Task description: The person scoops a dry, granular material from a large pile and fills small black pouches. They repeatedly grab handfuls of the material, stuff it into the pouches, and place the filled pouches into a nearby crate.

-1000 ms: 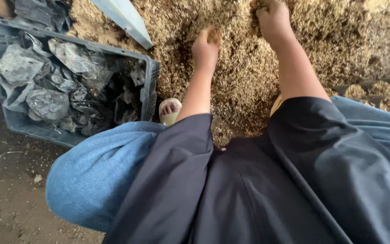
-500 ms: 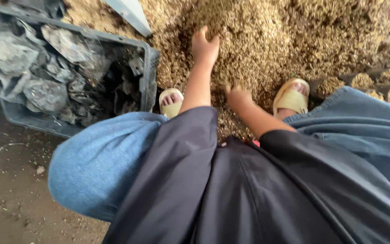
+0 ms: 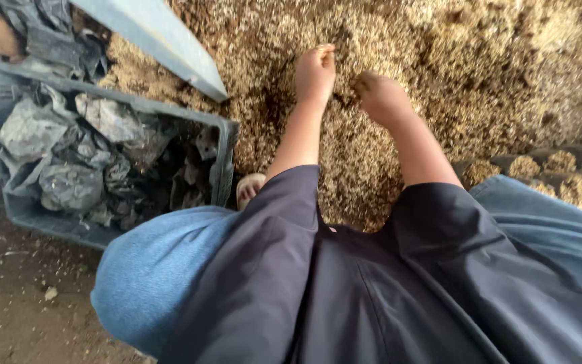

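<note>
Both hands are pressed into the heap of tan, chaff-like loose material (image 3: 439, 87) straight ahead: the left hand (image 3: 315, 71) is curled into a loose fist with its knuckles sunk in the grains, and the right hand (image 3: 380, 98), just beside it, has its fingers bent down and buried — whether either encloses a handful cannot be told. To the left stands one dark plastic crate (image 3: 223, 162) filled with crumpled grey-black bags, a pale slanted board (image 3: 163, 44) rising behind it. One sandalled foot (image 3: 249, 189) shows between crate and heap, and small filled pots (image 3: 560, 165) — at least four — line the right edge.
</note>
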